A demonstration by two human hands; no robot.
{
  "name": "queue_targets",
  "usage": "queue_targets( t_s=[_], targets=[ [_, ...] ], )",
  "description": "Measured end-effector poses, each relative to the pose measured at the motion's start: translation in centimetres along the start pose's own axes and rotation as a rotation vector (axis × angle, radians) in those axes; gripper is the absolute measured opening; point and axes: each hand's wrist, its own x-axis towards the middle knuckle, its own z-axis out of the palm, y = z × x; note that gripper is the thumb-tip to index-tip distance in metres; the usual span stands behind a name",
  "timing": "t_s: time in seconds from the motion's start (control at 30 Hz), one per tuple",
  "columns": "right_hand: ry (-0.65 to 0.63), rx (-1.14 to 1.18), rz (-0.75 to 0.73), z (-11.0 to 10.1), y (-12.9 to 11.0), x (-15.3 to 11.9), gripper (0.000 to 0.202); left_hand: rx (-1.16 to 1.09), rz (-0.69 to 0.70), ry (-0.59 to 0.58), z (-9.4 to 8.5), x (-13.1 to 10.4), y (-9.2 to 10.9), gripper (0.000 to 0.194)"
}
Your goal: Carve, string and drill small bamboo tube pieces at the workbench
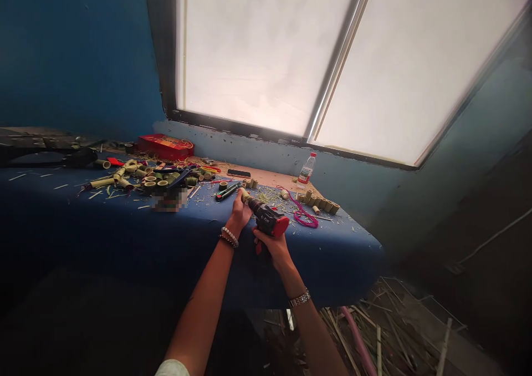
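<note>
My right hand (pixel 272 244) is closed round the grip of a black and red cordless drill (pixel 268 219), whose chuck points away from me to the left. In my left hand (pixel 240 212) is a short bamboo piece (pixel 245 194), held against the front end of the drill. Whether a bit is inside the bamboo is hidden. Just left of that hand, a utility knife (pixel 227 192) lies on the blue cloth (pixel 208 212). A coil of purple cord (pixel 305 219) rests to the right of the drill, near a row of bamboo pieces (pixel 322 203).
Bamboo pieces (pixel 155 182) are heaped at the left, with a red box (pixel 166 146) behind them. A phone (pixel 239 173) and a plastic bottle (pixel 306 171) are near the wall. Shavings litter the cloth. Bamboo strips (pixel 378 337) cover the floor at lower right.
</note>
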Motion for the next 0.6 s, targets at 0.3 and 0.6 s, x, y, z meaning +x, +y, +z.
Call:
queue_targets(
  t_s=[0.3,0.6],
  targets=[
    [0.061,-0.025,-0.018,0.42,0.48,0.25,0.041,0.003,-0.017,0.035,0.54,-0.47,0.17,0.04],
    [0.102,-0.059,-0.037,0.56,0.48,0.49,0.037,0.005,-0.015,0.017,0.69,-0.58,0.11,0.043]
  ],
)
